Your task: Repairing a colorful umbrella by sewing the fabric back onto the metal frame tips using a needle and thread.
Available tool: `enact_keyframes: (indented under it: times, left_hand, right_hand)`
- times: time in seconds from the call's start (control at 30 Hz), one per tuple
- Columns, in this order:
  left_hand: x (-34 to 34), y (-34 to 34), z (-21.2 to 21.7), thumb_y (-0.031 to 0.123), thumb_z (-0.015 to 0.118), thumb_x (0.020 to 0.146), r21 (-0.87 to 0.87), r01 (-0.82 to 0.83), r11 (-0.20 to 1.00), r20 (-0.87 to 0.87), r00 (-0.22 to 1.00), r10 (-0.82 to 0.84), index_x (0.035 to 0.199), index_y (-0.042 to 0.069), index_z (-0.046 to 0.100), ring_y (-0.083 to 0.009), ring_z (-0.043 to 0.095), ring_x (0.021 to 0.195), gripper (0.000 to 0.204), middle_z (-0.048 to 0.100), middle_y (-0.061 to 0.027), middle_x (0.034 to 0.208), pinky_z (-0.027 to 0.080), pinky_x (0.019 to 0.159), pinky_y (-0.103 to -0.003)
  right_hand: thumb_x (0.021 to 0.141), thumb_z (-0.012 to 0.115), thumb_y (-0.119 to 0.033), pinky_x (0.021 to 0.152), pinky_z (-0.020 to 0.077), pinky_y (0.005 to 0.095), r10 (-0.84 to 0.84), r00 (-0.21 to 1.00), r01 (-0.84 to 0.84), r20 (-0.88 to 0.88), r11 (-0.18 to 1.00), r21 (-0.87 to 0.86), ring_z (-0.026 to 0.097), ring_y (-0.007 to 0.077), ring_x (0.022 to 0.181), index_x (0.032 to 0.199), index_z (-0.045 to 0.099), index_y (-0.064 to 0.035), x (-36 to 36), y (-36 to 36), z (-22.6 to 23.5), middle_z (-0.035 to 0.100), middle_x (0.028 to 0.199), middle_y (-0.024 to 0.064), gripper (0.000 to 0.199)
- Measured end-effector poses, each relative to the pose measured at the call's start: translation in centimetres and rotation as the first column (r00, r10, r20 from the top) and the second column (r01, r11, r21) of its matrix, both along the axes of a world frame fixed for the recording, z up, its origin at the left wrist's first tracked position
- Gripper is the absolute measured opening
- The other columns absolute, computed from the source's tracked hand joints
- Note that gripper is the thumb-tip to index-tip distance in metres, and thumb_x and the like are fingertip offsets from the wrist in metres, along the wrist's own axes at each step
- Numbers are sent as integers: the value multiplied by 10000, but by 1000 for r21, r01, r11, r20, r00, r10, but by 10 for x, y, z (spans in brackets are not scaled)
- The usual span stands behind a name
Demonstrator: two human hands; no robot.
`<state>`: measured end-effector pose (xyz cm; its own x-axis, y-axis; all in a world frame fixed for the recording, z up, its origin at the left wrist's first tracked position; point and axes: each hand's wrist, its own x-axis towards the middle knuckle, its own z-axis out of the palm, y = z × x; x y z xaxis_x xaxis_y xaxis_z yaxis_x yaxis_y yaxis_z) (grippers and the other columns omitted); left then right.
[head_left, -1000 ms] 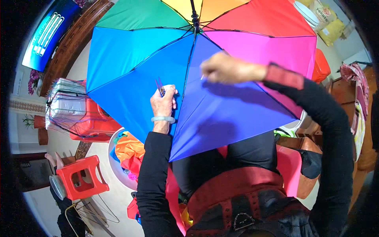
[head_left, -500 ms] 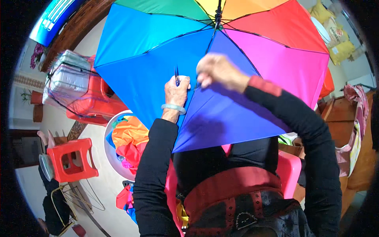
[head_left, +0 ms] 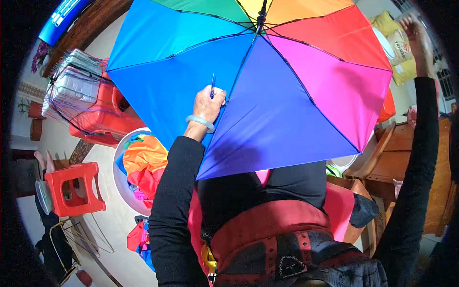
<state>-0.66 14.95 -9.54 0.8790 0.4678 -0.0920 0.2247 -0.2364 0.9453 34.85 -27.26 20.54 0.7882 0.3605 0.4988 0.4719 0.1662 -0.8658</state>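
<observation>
An open umbrella point(head_left: 287, 100) with rainbow-coloured panels lies spread across my lap, its inner side with dark ribs and shaft facing me. My left hand point(head_left: 209, 101) is closed at the rib along the seam between the blue and violet panels. Small dark-blue pointed snips point(head_left: 213, 86) stick up out of that fist. A pale bangle point(head_left: 201, 123) circles the left wrist. Far out at the upper right, beyond the pink panel, my right hand point(head_left: 417, 36) is raised with bent fingers. Anything held in its fingertips is too small to make out.
A pale basin point(head_left: 120, 184) of bright folded cloth point(head_left: 146, 165) stands at my left. Beyond it are a red stool point(head_left: 74, 191) and wrapped packages point(head_left: 79, 93) on red plastic. Wooden furniture point(head_left: 406, 167) is at the right; yellow sacks point(head_left: 404, 57) lie behind it.
My right hand has swung from beside the left hand over the umbrella out to the far upper right. The left hand keeps its hold on the rib and the snips.
</observation>
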Motion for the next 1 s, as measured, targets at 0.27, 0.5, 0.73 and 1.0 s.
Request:
enact_keyframes:
  times: [0.27, 0.5, 0.73, 1.0]
  left_hand:
    - [4, 1, 18, 182, 558, 765, -164, 205, 965, -173, 957, -233, 709, 33, 538, -82, 428, 425, 160, 495, -11, 560, 327, 392, -246]
    - [-4, 6, 2, 171, 580, 729, 125, 291, 949, 6, 956, -294, 718, 13, 578, -173, 544, 585, 159, 562, -69, 622, 425, 534, -330]
    - [3, 0, -5, 186, 629, 687, 548, 253, 797, -26, 958, -286, 756, 49, 603, -294, 552, 707, 156, 580, -139, 763, 435, 630, -349]
    - [-10, 7, 28, 184, 626, 694, 542, 320, 777, -292, 939, -183, 839, 46, 581, -313, 570, 811, 205, 595, -160, 817, 442, 697, -394]
  right_hand:
    - [841, 464, -90, 854, 449, 313, 147, 909, -128, -389, 989, 74, 546, 168, 745, 772, 476, 2, 20, -96, -78, 518, 769, 69, 116]
    - [808, 497, -55, 831, 455, 291, -286, 839, 346, -463, 937, 50, 536, 150, 666, 765, 484, 1, -21, -72, -117, 520, 719, 57, 71]
    - [793, 526, -47, 849, 446, 293, -246, 870, 275, -427, 961, 6, 534, 146, 679, 756, 490, 4, 0, -142, -95, 517, 713, 53, 73]
    - [801, 524, -37, 924, 403, 309, -101, 931, 151, -351, 981, 119, 549, 173, 783, 808, 529, 50, 10, -209, -36, 557, 812, 102, 87]
